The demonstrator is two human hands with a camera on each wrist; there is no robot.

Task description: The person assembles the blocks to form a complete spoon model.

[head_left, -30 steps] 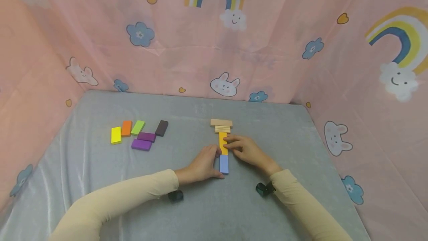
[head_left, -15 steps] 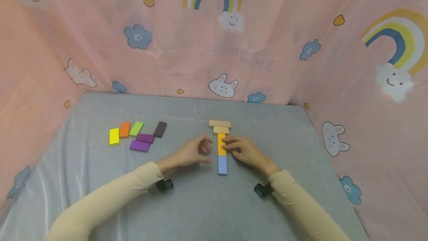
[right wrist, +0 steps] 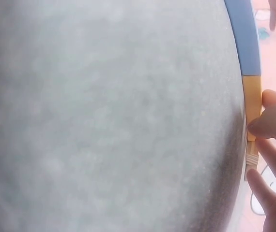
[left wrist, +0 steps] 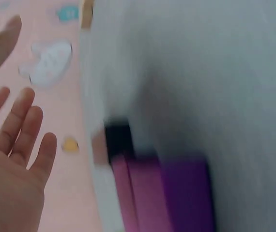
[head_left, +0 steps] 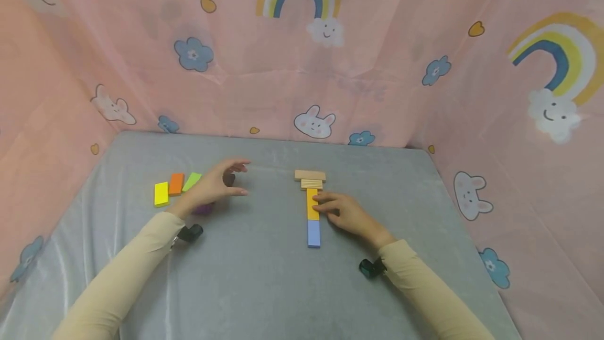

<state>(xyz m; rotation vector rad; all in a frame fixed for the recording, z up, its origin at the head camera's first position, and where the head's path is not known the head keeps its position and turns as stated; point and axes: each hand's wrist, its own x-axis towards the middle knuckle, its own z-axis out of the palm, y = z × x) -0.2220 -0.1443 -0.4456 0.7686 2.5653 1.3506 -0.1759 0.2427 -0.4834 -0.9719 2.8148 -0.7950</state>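
In the head view my left hand [head_left: 214, 185] hovers over the loose blocks at left, thumb and fingers apart, holding nothing. It partly covers a dark brown block [head_left: 229, 178], a lime green block [head_left: 192, 180] and purple blocks [head_left: 204, 209]. My right hand [head_left: 346, 214] touches the yellow-orange block [head_left: 312, 204] from its right side, fingertips resting on it. That block forms a line with a light blue block [head_left: 313, 233] at its near end. At its far end lie thin natural-wood strips [head_left: 312, 184], then a plain wooden block [head_left: 310, 175] set crosswise.
A yellow block [head_left: 161, 194] and an orange block [head_left: 176, 184] lie left of my left hand. Grey cloth [head_left: 264, 287] covers the table. Pink printed curtains [head_left: 245, 88] rise behind the table and along both sides.
My left hand has let go of the light blue block and moved left and away from me, over the loose blocks. The right hand stays at the yellow-orange block.
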